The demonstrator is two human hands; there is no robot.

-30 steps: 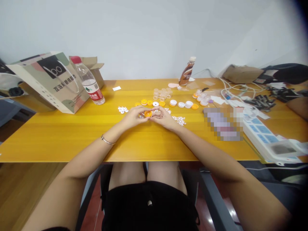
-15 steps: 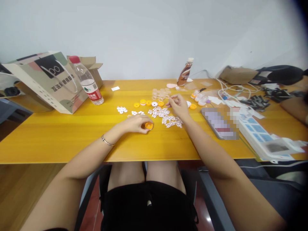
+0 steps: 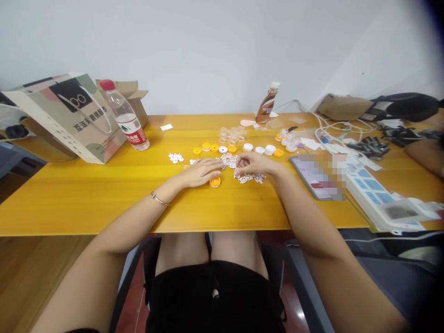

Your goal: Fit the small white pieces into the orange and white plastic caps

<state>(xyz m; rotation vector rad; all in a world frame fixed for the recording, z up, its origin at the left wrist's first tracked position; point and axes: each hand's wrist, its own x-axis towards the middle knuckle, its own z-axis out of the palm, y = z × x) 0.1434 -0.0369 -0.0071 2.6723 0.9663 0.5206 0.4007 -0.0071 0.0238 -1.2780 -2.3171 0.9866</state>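
Note:
My left hand (image 3: pixel 203 172) lies flat with its fingers stretched out. Its fingertips reach the left edge of a pile of thin white openwork plastic pieces (image 3: pixel 229 160). Just below its thumb sits a round orange cap (image 3: pixel 215 181) with a pale rim, flat on the table and out of its grip. My right hand (image 3: pixel 255 163) bends over the right part of the same pile, thumb and fingers drawn together. What is between those fingertips, if anything, is too small to make out. Small white round parts (image 3: pixel 176 158) lie left of my left hand.
Behind the hands runs a row of orange and white caps (image 3: pixel 223 149), with clear plastic cups (image 3: pixel 232 134) beyond. A water bottle (image 3: pixel 128 120) and paper bag (image 3: pixel 79 118) stand left. A brown drink bottle (image 3: pixel 267 104), phone (image 3: pixel 312 178) and power strip (image 3: pixel 371 192) are right.
My left hand has let go of the orange cap and stretched its fingers toward the white pieces. My right hand has come down nearer from the row of caps to the pile.

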